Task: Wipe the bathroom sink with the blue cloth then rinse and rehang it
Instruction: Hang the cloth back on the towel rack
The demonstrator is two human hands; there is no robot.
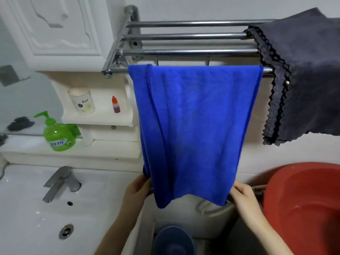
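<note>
Right now I am holding the blue cloth (195,126) by its two bottom corners. My left hand (137,190) is pinching the bottom left corner. My right hand (244,199) is pinching the bottom right one. So both hands are closed on the cloth, not wide.

The cloth is hanging over the front bar of the towel rack (117,69). It is starting near the left end of that bar and reaching most of the way right, where a grey towel (303,80) is hanging just beside it.

The cloth is running straight up from my hands to the bar, so its long way is up and down. The fold on the bar is sitting high above both hands, and neither hand is nearer to it.

The sink (27,218) is lying down to the left, on my left hand's side, with the tap (57,183) at its back edge.

I cannot tell if I am taking the cloth down or straightening it. If it is coming down, I am thinking it has to go up off the bar, then left.
</note>
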